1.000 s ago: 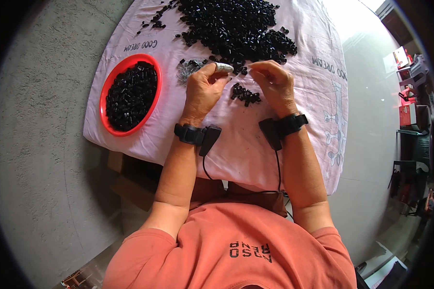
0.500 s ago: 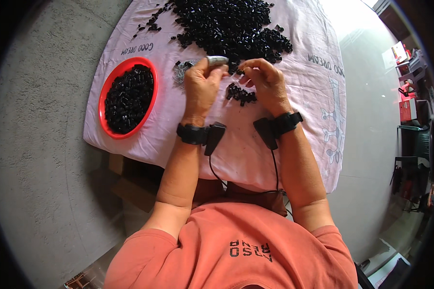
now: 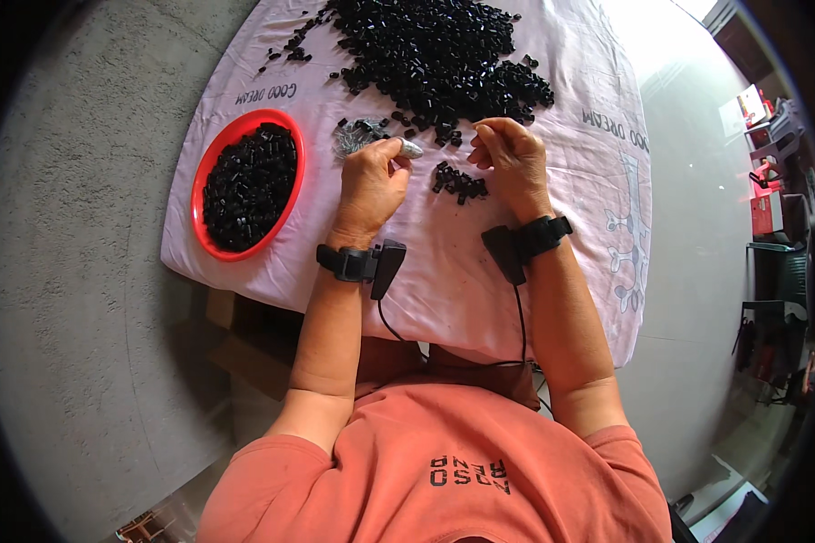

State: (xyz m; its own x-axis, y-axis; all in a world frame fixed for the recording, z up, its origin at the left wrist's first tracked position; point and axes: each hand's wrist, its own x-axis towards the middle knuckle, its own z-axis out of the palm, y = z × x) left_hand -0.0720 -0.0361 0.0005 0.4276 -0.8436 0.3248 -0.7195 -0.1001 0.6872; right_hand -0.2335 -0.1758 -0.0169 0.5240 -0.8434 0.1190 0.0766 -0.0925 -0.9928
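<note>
My left hand (image 3: pixel 371 188) is closed just beside a small heap of thin silvery metal pieces (image 3: pixel 353 138). A silver-grey covering (image 3: pixel 410 148) is on or at its forefinger tip; anything pinched there is too small to make out. My right hand (image 3: pixel 516 167) hovers at the near edge of a large pile of small black plastic pieces (image 3: pixel 426 54). Its thumb and forefinger are drawn together, and what they hold, if anything, cannot be made out. Between the hands, slightly nearer me, lies a little cluster of the same black pieces (image 3: pixel 460 184).
A red round basin (image 3: pixel 293 204) filled with black pieces stands on the left of the pink cloth-covered table (image 3: pixel 444 303). Loose black pieces (image 3: pixel 290 50) are scattered at the far left. Black straps with cabled devices (image 3: pixel 388 270) sit on both wrists. Assorted goods line the right side.
My left hand has drawn away from the right one, moving left and nearer me. The right hand has shifted slightly to the right. The silvery heap is now less covered.
</note>
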